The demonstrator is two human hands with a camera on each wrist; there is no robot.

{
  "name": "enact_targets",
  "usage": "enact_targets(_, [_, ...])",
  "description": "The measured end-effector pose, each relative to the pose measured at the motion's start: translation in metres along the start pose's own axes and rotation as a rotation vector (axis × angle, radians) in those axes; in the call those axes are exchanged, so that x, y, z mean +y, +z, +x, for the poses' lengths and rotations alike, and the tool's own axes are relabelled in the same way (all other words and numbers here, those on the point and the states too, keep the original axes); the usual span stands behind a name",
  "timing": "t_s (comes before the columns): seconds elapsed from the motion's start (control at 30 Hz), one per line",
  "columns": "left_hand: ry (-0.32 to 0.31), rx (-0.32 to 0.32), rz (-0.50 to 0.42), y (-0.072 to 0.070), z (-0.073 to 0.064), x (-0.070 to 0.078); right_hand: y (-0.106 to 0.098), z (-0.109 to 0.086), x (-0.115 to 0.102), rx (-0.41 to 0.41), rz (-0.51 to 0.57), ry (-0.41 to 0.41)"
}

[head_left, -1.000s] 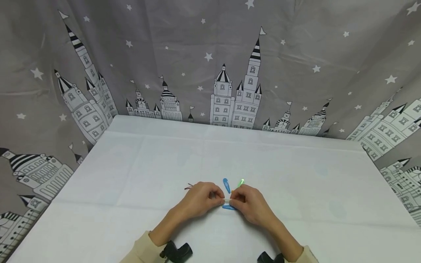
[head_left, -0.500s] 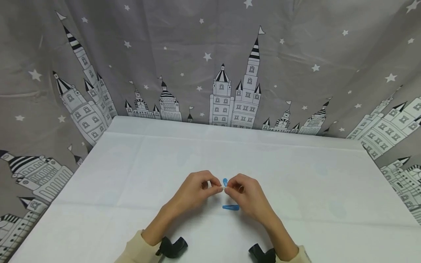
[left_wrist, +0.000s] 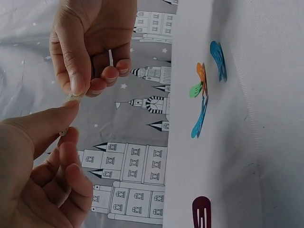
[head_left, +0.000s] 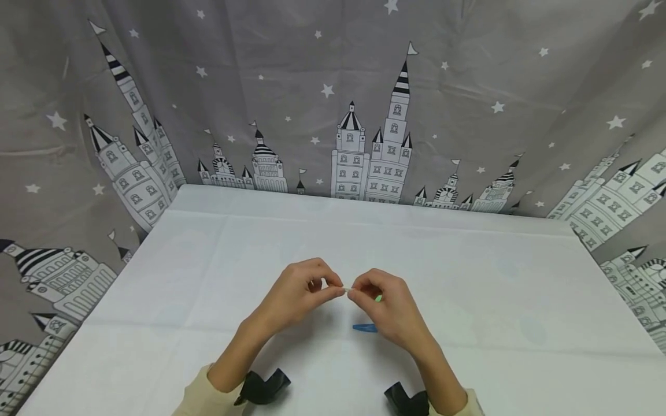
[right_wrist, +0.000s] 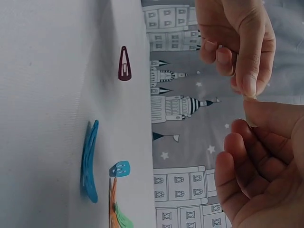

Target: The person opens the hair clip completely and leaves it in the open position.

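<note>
My left hand (head_left: 304,289) and right hand (head_left: 385,303) meet above the white table, pinching opposite ends of a small pale yellow hair clip (left_wrist: 74,98) between thumbs and fingertips. Fingers cover most of it. Below them lie other snap hair clips. One blue clip (head_left: 364,327) sits nearest the body, partly under the right hand in the head view. A second blue clip (left_wrist: 200,118), an orange clip (left_wrist: 202,76) and a green clip (left_wrist: 195,90) are bunched together farther off. The maroon clip (right_wrist: 124,64) lies apart, hidden behind the left hand in the head view.
A white cloth covers the table (head_left: 494,277). Behind and beside it hangs a grey curtain (head_left: 291,69) printed with castles and stars. Black wrist mounts (head_left: 264,387) extend inward from both beige sleeves (head_left: 208,396).
Both hands have risen off the table and shifted forward and left, carrying the pale yellow hair clip between them. The left hand now hides the maroon clip from the head view.
</note>
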State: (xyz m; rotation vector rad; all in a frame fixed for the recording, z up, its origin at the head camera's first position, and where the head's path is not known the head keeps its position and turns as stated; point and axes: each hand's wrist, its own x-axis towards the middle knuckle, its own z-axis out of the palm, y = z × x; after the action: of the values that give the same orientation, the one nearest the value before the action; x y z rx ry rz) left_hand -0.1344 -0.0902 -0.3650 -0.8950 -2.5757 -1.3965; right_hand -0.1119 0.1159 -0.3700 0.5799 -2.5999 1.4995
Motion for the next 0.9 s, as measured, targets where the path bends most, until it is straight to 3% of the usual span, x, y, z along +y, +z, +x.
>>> enact_targets(0.23, [0.002,-0.025,0.012,0.001,0.0,-0.001,0.0,0.0,0.004,0.002,0.001,0.002])
enact_targets(0.47, [0.015,-0.051,0.012,0.005,0.0,-0.007,0.0,-0.001,0.012,0.006,-0.059,-0.046])
enact_targets(0.9, [-0.039,-0.057,0.065,0.012,-0.002,-0.01,0.003,-0.002,0.018,0.004,-0.169,-0.081])
